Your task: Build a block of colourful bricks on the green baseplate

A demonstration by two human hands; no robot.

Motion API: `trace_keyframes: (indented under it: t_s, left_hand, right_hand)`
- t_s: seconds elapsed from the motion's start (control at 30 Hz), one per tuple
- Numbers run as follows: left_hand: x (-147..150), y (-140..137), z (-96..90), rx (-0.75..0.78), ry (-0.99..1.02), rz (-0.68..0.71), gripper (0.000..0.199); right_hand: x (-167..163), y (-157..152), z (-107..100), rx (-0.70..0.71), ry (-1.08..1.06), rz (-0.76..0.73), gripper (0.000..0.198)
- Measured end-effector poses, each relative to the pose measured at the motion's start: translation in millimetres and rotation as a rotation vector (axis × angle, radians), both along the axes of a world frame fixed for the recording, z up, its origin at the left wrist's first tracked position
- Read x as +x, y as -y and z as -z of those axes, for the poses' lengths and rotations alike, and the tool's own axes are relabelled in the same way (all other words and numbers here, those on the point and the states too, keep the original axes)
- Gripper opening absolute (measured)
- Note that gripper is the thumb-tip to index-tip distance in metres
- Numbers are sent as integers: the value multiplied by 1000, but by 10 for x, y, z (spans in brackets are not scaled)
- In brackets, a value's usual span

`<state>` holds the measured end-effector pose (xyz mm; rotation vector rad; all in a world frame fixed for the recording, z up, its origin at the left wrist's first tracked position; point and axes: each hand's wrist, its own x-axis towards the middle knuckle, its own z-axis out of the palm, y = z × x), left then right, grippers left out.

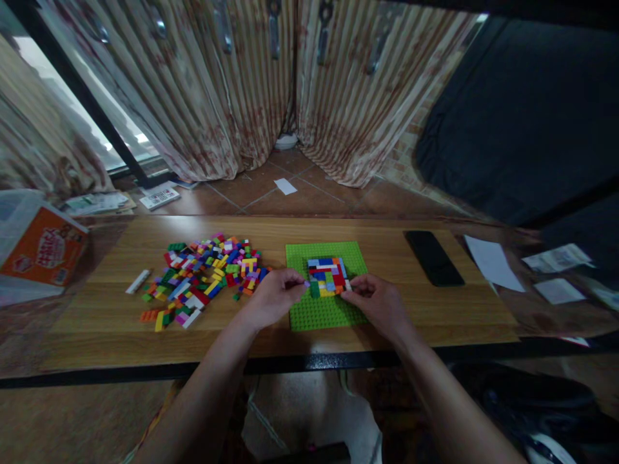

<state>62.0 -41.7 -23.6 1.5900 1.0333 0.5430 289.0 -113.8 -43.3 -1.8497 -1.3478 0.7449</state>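
A green studded baseplate (309,319) lies on the wooden table, carrying a low patchwork build of toy building bricks (330,274) in blue, red, yellow, white and green. Between the thumb and forefinger of my left hand (276,296) is a small purple brick (306,283), at the left edge of the build. My right hand (377,301) has its thumb and forefinger closed around the build's right edge, by a whitish brick (347,285). The fingertips partly cover that corner.
Left of the plate spreads a pile of loose mixed bricks (207,277), with a white stick-like piece (138,281) beside it. A black phone (434,258) lies at the right, near a sheet of paper (493,263). A clear tub with an orange label (46,248) stands far left.
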Motion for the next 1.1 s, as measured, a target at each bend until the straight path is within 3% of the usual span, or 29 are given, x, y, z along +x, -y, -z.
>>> trace_keyframes:
  t_s: [0.27, 0.7, 1.1]
  left_hand:
    - [-8, -11, 68, 66, 4, 6, 18]
    - [-18, 9, 11, 108, -36, 23, 18]
    - [9, 27, 7, 114, -55, 14, 17]
  right_hand:
    - [16, -25, -61, -97, -1, -48, 31]
    - [95, -108, -160, -80, 36, -52, 40]
    - [80, -164, -53, -64, 135, -17, 36]
